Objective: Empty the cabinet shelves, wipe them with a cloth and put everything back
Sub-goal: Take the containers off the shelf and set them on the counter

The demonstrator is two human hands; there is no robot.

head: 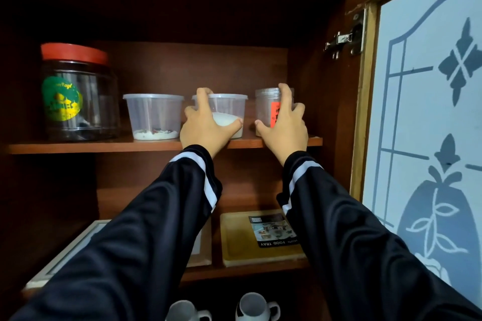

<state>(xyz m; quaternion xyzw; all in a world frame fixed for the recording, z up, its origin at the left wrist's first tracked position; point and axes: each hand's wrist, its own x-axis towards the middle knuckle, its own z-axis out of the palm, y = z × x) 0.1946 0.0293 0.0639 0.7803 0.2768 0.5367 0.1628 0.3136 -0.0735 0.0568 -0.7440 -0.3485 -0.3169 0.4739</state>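
hands both clamp containers on the upper shelf (156, 145): left hand (206, 122) round the clear tub (229, 109) of white powder, right hand (284, 125) round the small labelled jar (266, 107). light, smooth plastic, likely slippery; gripping the sides low seems safest.

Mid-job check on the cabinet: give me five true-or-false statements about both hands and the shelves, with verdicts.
1. The left hand grips the tub of white powder. True.
2. The right hand holds nothing. False: it grips the small orange-labelled jar.
3. The upper shelf has been emptied. False: four containers stand on it, including the red-lidded jar at its left end.
4. The yellow food tray lies on the shelf below. True.
5. The cabinet door is closed. False: it stands open on the right.
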